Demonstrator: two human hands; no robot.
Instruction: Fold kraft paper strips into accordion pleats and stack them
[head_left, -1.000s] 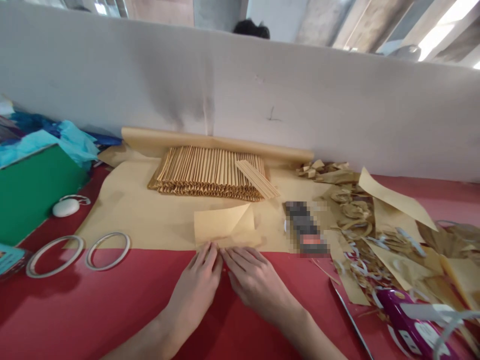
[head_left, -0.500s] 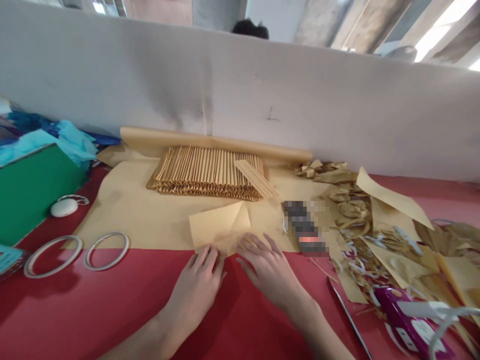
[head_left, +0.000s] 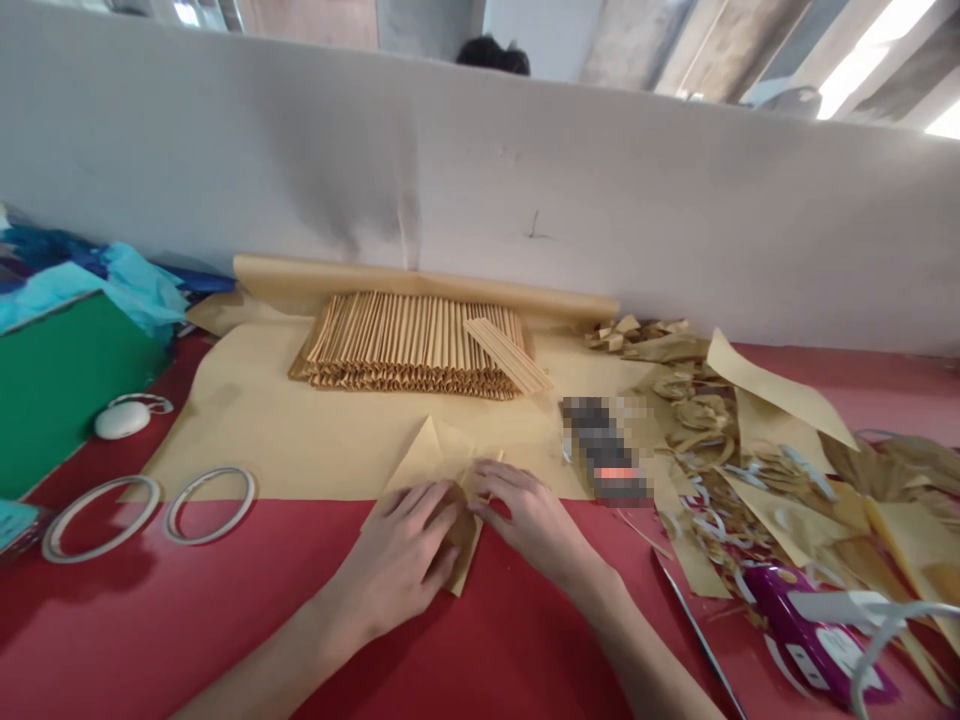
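Note:
A folded sheet of brown paper (head_left: 424, 455) lies in front of me, across the edge between the brown paper underneath and the red table. My left hand (head_left: 412, 535) rests over its left part, fingers extended and thumb apart. On the right side, my right hand (head_left: 529, 510) pinches a raised fold of the sheet between thumb and fingers. Part of the sheet is hidden under both hands. Behind it stands a row of pleated brown paper pieces (head_left: 405, 335), with a loose pleated strip (head_left: 510, 355) leaning on its right end.
Two white tape rings (head_left: 210, 505) and a white round gadget (head_left: 124, 420) lie left, by a green board (head_left: 67, 385). To the right are a pixelated dark object (head_left: 607, 450), paper scraps (head_left: 697, 410), a metal blade or ruler (head_left: 697, 625) and a purple device (head_left: 814, 630) with a cable.
The sheet has turned and come nearer to me, its lower corner now over the red table. My left hand has spread over it, and my right fingers have closed on its fold.

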